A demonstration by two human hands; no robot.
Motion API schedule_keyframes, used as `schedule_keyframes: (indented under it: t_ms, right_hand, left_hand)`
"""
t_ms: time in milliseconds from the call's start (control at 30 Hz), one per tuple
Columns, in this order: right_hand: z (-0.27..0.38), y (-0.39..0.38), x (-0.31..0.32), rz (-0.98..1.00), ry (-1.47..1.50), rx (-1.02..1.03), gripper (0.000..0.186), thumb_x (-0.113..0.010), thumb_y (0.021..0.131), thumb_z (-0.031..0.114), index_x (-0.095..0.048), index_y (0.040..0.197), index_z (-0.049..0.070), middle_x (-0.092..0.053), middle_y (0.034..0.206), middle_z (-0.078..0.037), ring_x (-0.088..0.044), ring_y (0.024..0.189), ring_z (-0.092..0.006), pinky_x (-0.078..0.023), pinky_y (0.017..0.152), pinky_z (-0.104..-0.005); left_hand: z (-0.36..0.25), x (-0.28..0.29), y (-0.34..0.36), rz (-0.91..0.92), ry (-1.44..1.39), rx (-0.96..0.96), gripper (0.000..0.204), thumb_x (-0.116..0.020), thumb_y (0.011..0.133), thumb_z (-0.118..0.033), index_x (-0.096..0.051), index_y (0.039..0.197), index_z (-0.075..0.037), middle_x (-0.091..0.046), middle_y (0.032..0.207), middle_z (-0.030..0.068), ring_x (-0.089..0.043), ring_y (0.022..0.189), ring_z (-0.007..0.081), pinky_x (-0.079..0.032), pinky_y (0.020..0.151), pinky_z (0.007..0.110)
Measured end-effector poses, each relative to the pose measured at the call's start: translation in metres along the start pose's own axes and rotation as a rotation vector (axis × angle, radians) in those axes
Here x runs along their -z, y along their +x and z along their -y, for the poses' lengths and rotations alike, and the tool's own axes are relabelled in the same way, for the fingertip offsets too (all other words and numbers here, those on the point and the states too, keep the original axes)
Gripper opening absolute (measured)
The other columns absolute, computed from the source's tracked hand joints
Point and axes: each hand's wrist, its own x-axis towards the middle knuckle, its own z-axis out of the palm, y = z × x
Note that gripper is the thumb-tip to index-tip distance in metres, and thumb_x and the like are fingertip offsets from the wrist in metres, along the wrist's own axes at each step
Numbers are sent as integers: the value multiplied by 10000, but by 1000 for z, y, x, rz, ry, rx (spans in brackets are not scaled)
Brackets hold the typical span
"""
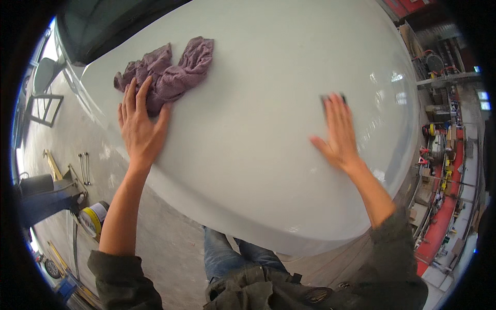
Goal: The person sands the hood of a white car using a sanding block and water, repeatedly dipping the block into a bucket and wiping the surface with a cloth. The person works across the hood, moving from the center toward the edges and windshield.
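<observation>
A pale, glossy car bonnet (248, 144) spreads out in front of me. On its far left part lies a crumpled mauve cloth (178, 77). My left hand (142, 121) rests against the near edge of this cloth, fingers spread and fingertips on the fabric, not closed around it. Farther right, my right hand (338, 132) lies on the bonnet with its fingers together and the thumb out to the side. Under those fingertips is a small dark pad (324, 98), mostly covered, pressed against the surface. The right hand is slightly blurred.
Dark glass (108, 26) borders the bonnet at the far left. To the left stand a chair (45, 77), a blue metal stand (49, 199) and a yellow-and-black roll (93, 219) on the concrete floor (108, 175). Red shelving (439, 227) with tools and boxes lines the right.
</observation>
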Motion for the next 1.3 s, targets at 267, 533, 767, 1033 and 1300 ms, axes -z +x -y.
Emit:
schedule_keyframes:
  t_ms: [267,533,767,1033,1300]
  right_hand:
    - [38,185,-24,-126,16,0,1001,-494,978,723,-310,1623,-19,-236,1726,-214,-174,1615,-370,-131,1327,-489]
    - [-141,-171,32,8,-4,-219,894,-477,1048,597,-190,1680,34,-133,1757,-204,-82,1635,-373,-106,1322,-524]
    - [-99,-93,32,-21,19,-428,944,-579,1013,523,-160,1665,-17,-108,1746,-251,-54,1633,-397,-66,1323,-527]
    - [-14,138,-9,-127,113,-143,1051,-415,966,774,-270,1647,-14,-177,1744,-220,-97,1633,-362,-59,1337,-471]
    - [-113,-94,22,-179,23,-475,930,-537,1008,595,-277,1630,-45,-217,1728,-227,-160,1618,-370,-116,1330,-482]
  left_hand:
    - [22,-30,8,4,-105,-35,718,-705,952,-461,-446,1605,-312,-372,1689,87,-344,1551,361,-267,1289,542]
    - [38,-22,11,7,-39,-12,662,-634,997,-436,-436,1616,-312,-365,1694,83,-330,1563,340,-248,1294,518]
    - [35,-23,8,-1,-21,-73,677,-637,997,-395,-431,1624,-243,-369,1688,117,-341,1553,365,-266,1279,521]
    - [34,-23,11,5,-124,-110,636,-603,1035,-382,-440,1619,-191,-396,1667,135,-354,1537,393,-286,1258,529]
    - [68,-31,30,13,-99,-191,660,-579,1048,-434,-427,1620,-142,-411,1650,157,-369,1527,378,-285,1260,522]
